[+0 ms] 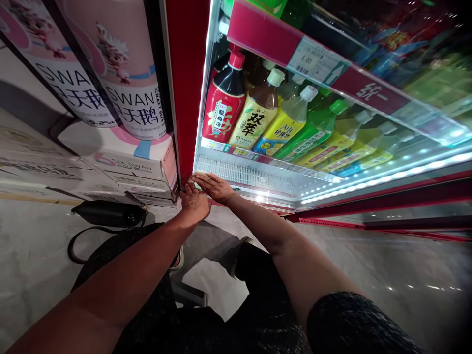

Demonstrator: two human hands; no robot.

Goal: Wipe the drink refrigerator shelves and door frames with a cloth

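Dark sleeve; hands low beside upright red frame.

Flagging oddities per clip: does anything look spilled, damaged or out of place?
Perhaps the black bag: it seems to lie on the floor near the cartons, an odd spot for a bag. No spill or damage shows.

Red post: rises just beyond the left hand, blocking a straight reach.
Cartons: stacked near the left hand, crowding its outer side.
Bottle shelf: beyond the right hand; a low gap runs under it, above the white grille.
Floor: free stretch right of the right forearm.
Bag: obstructs the floor left of the left hand.
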